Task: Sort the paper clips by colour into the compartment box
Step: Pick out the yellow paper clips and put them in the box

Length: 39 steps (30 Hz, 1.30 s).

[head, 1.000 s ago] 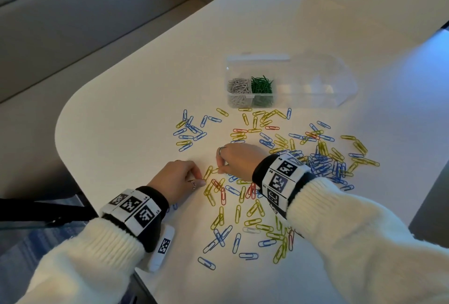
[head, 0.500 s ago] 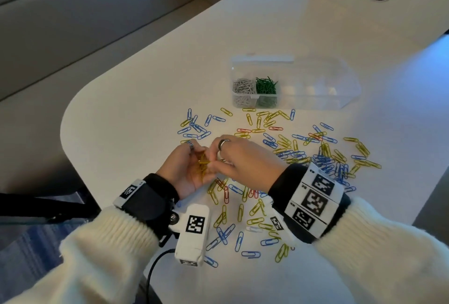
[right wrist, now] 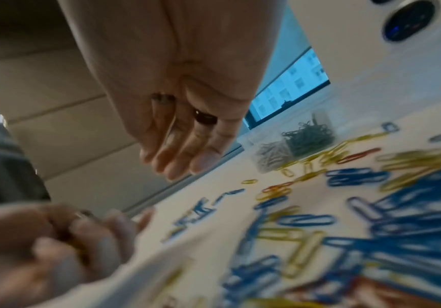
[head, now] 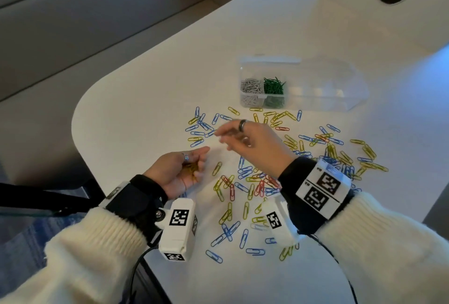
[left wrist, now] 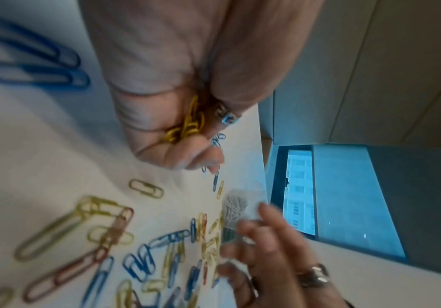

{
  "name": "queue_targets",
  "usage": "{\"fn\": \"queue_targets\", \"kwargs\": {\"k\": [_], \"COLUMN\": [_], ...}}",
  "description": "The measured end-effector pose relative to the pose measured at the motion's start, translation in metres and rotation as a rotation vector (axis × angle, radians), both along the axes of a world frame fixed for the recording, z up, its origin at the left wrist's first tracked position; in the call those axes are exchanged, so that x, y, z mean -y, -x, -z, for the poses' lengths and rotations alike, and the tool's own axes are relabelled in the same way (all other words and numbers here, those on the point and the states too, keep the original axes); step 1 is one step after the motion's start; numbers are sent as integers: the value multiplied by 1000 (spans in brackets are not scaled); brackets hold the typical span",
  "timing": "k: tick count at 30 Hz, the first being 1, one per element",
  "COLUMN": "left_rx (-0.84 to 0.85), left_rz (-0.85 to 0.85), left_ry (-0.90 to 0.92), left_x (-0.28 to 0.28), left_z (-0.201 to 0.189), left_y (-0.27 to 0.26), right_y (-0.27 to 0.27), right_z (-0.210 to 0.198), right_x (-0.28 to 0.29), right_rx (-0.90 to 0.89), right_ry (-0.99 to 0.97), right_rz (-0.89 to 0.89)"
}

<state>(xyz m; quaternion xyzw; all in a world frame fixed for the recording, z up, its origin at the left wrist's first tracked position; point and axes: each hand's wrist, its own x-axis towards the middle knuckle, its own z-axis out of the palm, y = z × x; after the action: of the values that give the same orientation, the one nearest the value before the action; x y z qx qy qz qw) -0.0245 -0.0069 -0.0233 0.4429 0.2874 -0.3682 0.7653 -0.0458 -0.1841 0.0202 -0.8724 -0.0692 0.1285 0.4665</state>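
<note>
From the head view, your compartment box (head: 301,85) beyond both hands holds only white and green clips; yellow, blue and red ones still litter the desk (head: 145,109) around your hands. At the left wrist, your left hand (left wrist: 177,87) cups yellow clips (left wrist: 190,123). At the right wrist, your right hand (right wrist: 177,100) hangs relaxed, empty

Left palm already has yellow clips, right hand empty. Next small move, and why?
Probably bring the empty right hand down to pinch one more loose yellow paper clip off the white table. That clip lies alone beside the left hand, which cups a bunch of yellow clips, and many yellow ones are still scattered.
</note>
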Motion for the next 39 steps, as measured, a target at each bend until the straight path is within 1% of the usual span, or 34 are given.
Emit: {"fn": "queue_targets", "kwargs": {"k": [2,4,5,7,8,9,11,14,17,18,20,23,25,26,28,30,31,33,34,37,39], "left_rx": [95,238,352,651,767,836,866,856,891,898,899,886,830,759,577,434,388,345,339,335,336], "left_rz": [91,260,377,658,770,849,929,896,926,941,979,989,919,844,620,398,313,203,170,130,133], "left_ry": [-155,-380,-531,-842,-931,-978,-997,-1041,-1085,-1098,-1099,-1055,-960,-866,-593,-354,-259,-92,-27,133,247], "left_x": [-4,-5,-4,-2,0,3,4,7,11,13,14,13,9,6,-1,-6,-7,-7,-7,-10,-10], "left_z": [4,7,8,10,10,8,14,21,24,24,26,25,19,16,10,2,-1,-7,-9,-9,-8], "left_y": [4,8,11,17,20,24,30,31,31,31,31,29,25,23,20,18,18,17,16,16,15], "right_y": [1,4,5,7,8,7,7,7,10,11,12,11,8,7,3,1,-1,-4,-6,-9,-12], "right_z": [16,32,37,44,46,47,49,51,52,51,48,46,44,44,41,40,38,39,40,45,50], "right_x": [6,9,9,7,6,4,1,-1,2,4,11,19,22,22,21,14,9,-3,-9,-23,-27], "right_rx": [-57,-131,-157,-169,-161,-136,-100,-92,-38,-21,-27,-83,-119,-140,-200,-260,-269,-257,-248,-187,-157], "right_ry": [249,395,431,488,507,525,563,592,663,649,529,306,161,102,28,-2,-6,47,107,402,531], "right_rz": [-132,-244,-278,-322,-330,-334,-350,-363,-389,-381,-323,-186,-115,-85,-53,-40,-43,-80,-120,-299,-371]}}
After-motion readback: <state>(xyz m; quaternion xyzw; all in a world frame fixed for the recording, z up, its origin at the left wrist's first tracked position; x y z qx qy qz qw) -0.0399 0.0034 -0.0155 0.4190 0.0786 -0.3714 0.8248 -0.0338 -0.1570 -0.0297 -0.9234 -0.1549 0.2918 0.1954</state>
